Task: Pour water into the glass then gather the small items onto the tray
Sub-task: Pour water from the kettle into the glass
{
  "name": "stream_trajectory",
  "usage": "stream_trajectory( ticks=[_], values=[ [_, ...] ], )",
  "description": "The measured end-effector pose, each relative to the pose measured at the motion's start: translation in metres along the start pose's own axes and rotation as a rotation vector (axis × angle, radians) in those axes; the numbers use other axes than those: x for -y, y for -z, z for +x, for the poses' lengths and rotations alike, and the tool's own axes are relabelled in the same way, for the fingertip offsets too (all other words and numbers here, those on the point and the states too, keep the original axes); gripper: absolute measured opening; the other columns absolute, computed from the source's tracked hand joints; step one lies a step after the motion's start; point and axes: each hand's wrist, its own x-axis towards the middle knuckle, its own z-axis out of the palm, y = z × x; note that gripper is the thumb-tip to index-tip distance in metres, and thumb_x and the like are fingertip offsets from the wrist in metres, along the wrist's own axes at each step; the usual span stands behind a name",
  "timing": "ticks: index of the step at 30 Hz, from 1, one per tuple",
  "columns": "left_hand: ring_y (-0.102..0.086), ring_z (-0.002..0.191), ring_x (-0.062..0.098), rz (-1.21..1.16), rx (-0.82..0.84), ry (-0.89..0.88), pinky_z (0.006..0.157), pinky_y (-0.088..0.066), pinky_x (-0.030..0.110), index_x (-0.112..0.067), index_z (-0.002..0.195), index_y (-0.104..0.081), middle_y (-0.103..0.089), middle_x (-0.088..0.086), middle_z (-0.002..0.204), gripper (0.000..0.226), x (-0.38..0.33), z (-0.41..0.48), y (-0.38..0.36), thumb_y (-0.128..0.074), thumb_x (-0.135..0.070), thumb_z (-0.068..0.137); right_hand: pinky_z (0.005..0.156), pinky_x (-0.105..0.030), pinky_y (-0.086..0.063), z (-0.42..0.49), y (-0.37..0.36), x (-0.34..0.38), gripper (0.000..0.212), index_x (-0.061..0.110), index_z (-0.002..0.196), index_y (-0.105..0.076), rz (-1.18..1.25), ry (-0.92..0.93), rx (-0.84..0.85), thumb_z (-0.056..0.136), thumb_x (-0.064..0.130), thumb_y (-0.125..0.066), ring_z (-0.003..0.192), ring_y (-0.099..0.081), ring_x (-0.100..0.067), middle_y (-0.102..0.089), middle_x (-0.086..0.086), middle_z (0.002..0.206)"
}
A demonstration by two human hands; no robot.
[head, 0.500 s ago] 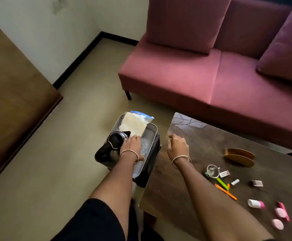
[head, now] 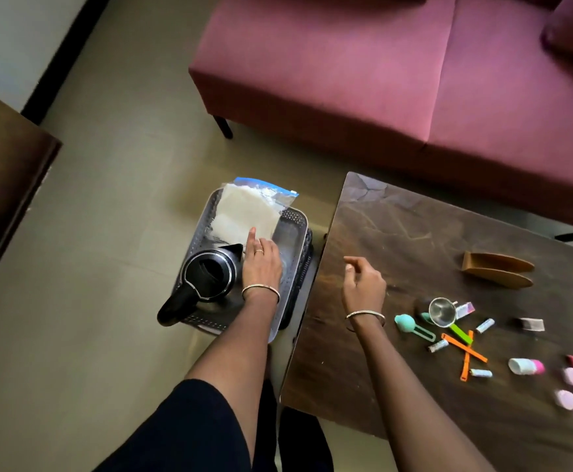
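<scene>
A steel tray [head: 290, 229] rests on a black perforated crate beside the table. On it stand a black kettle [head: 210, 274] with an open top and a plastic bag of white stuff [head: 244, 216]. My left hand [head: 261, 264] reaches down into the tray right of the kettle, index finger pointing at the bag. A faint clear shape under it may be the glass; its other fingers are hidden. My right hand [head: 363, 284] hovers over the dark wooden table [head: 397, 233], fingers loosely curled around nothing. Small items lie right of it: a metal strainer [head: 443, 311], a teal spoon [head: 406, 323] and orange clips [head: 465, 352].
Further right on the table lie a white and pink bottle [head: 525, 366], pink round pieces [head: 566, 400], small tubes and a wooden holder [head: 496, 270]. A maroon sofa [head: 380, 80] stands behind the table. A brown cabinet [head: 2, 185] is at the left.
My left hand has slid forward past the kettle's spout toward the bag. My right hand has lifted off the table's corner and its fist has loosened. The view has tilted down.
</scene>
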Motion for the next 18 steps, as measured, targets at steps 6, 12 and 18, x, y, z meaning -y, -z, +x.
stream_trajectory(
  ticks=[6, 12, 18],
  values=[
    [-0.047, 0.128, 0.035, -0.061, 0.049, -0.034, 0.121, 0.004, 0.047, 0.004, 0.14, -0.03, -0.051, 0.02, 0.132, 0.042, -0.006, 0.014, -0.022, -0.027, -0.007, 0.099, 0.084, -0.044, -0.052, 0.012, -0.017, -0.001, 0.023, 0.011, 0.106, -0.073, 0.054, -0.049, -0.014, 0.095, 0.008, -0.053, 0.092, -0.066, -0.033, -0.074, -0.01, 0.093],
    [-0.055, 0.115, 0.032, -0.151, 0.071, -0.057, 0.123, -0.002, 0.047, -0.001, 0.124, -0.044, -0.059, 0.017, 0.117, 0.03, -0.004, 0.016, -0.017, -0.033, -0.007, 0.097, 0.078, -0.046, -0.052, 0.013, -0.023, -0.001, 0.023, 0.011, 0.106, -0.073, 0.098, -0.069, -0.004, 0.095, 0.008, -0.053, 0.083, -0.064, -0.035, -0.071, -0.011, 0.081],
    [-0.053, 0.112, 0.032, -0.195, -0.045, -0.104, 0.105, -0.039, 0.04, 0.0, 0.13, -0.038, -0.052, 0.019, 0.121, 0.05, -0.001, -0.007, 0.013, -0.06, -0.016, 0.089, 0.08, -0.046, -0.054, 0.002, -0.009, 0.006, 0.022, 0.011, 0.106, -0.073, 0.14, -0.063, -0.007, 0.095, 0.008, -0.054, 0.082, -0.068, -0.028, -0.075, -0.008, 0.086]
  ],
)
